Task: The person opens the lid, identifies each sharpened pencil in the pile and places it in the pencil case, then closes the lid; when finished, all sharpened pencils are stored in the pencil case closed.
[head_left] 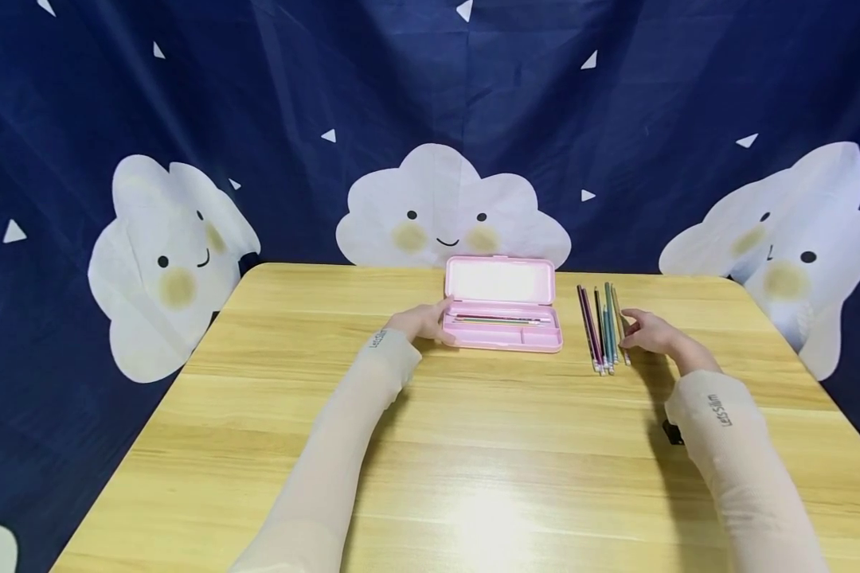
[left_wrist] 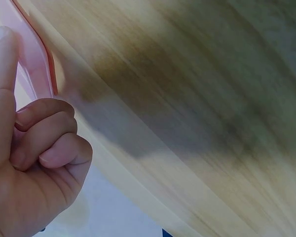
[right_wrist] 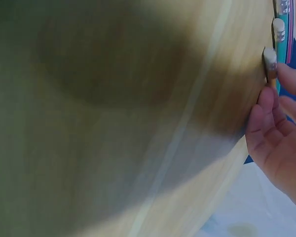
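Note:
The open pink pencil case (head_left: 482,337) lies near the far edge of the table, its lid raised at the back. A few pencils (head_left: 498,321) lie in its long compartment. My left hand (head_left: 426,321) holds the case at its left end; in the left wrist view one finger stretches along the pink rim while the others curl below. To the right of the case several pencils (head_left: 591,330) are spread side by side, eraser ends toward me. My right hand (head_left: 652,333) pinches the rightmost one, a gold pencil (right_wrist: 270,58), near its eraser end.
The wooden table (head_left: 430,446) runs back to a dark blue curtain (head_left: 294,72) printed with white clouds. A small black object (head_left: 673,432) sits on the table beside the right sleeve, partly hidden by it.

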`<state>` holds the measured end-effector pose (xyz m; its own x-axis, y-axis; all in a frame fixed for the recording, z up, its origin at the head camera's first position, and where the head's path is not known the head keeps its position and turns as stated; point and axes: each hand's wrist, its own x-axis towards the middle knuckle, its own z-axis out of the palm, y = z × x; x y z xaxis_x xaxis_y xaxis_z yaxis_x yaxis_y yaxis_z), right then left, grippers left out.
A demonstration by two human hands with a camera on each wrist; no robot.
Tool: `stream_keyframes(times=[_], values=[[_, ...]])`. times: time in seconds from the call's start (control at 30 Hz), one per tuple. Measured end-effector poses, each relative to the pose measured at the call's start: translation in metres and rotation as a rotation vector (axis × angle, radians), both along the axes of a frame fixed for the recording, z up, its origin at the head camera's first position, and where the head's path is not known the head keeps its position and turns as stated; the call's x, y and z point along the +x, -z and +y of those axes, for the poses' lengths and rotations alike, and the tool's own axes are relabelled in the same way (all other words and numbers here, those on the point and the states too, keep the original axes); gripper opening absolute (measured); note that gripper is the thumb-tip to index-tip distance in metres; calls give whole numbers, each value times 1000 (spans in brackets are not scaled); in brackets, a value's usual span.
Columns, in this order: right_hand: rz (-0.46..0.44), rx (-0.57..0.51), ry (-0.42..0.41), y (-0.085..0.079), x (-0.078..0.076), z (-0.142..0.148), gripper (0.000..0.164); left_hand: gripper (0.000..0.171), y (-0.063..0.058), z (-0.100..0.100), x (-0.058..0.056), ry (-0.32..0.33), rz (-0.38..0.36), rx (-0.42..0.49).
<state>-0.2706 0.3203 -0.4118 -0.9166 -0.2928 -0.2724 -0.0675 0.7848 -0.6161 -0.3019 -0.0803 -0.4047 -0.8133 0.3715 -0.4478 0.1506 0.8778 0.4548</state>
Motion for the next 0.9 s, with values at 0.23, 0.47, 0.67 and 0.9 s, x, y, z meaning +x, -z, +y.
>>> stream_keyframes(times=[0.23, 0.47, 0.67, 0.9], values=[[-26, 55, 68, 0, -3, -4, 68, 98, 2, -1, -2, 12, 17, -2], [26, 104, 107, 2, -5, -8, 67, 98, 2, -2, -3, 13, 14, 2], [55, 113, 117, 4, -6, -10, 62, 99, 3, -1, -4, 11, 19, 6], [59, 53, 146, 3, -4, -10, 62, 100, 3, -1, -4, 8, 16, -5]])
